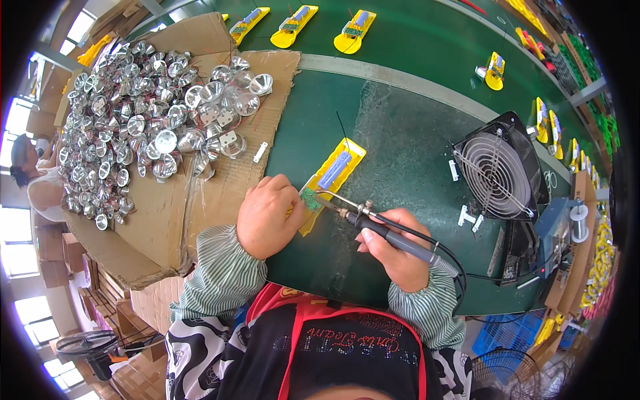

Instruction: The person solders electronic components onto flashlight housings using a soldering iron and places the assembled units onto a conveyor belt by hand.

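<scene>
A yellow plastic flashlight housing (355, 152) lies slanted on the green bench in front of me. It holds a blue cylindrical battery (335, 170) and a small green circuit board (311, 199), and a black wire sticks up from its far end. My left hand (269, 216) grips the housing's near part beside the board, fingers closed. In my right hand (398, 251) is a soldering iron (400, 241) with a grey handle and a thin metal feed tube. Its tip reaches the circuit board; whether it touches cannot be made out.
Many silver reflector cups (137, 127) are heaped on cardboard (267, 80) at the left. A square black fan (497, 167) stands right, near a solder spool (579, 223) on a blue unit. Several yellow housings (355, 32) line the far green belt. Small white pieces (465, 215) lie by the fan.
</scene>
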A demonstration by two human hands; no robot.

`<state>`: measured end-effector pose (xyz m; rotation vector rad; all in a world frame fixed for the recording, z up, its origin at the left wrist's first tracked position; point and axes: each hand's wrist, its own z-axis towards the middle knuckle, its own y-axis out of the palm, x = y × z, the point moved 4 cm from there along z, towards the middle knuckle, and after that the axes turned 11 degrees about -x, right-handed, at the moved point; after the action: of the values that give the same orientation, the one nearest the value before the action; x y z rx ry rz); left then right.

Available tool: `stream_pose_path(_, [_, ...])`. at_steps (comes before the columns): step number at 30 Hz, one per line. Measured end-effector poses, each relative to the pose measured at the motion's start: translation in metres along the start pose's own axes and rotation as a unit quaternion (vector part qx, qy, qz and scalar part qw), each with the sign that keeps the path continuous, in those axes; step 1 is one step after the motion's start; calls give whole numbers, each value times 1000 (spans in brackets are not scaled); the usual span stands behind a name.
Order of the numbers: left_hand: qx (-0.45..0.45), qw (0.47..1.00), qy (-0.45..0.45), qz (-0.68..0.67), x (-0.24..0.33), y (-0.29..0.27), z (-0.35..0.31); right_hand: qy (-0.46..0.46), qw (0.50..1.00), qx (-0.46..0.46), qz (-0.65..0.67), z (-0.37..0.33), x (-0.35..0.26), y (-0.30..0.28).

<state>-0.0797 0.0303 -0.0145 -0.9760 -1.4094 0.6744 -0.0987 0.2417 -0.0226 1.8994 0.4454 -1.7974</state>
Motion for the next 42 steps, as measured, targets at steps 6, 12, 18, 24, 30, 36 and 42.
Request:
stream_pose_path(6, [5,1000,2,2,-1,0,0,12,1000,14,15,-5,-4,-7])
stream_pose_path(12, [-8,999,10,52,11,0,-13,-12,999,8,-33,-12,-8,-15])
stream_pose_path(18, [-28,989,41,138,18,9,-22,0,998,59,16,-26,-5,-40])
stream_pose_path(24, [43,991,104,-73,15,5,82,6,992,122,28,-38,-8,-67])
stream_pose_path(30, [50,986,135,-85,71,34,274,43,978,200,44,-45,1,-91])
stream_pose_path(36, [-73,969,171,-164,97,54,405,82,970,222,57,-39,4,-95])
stream_pose_path(42, [71,927,-83,359,77,-1,343,90,973,211,33,-40,6,-100])
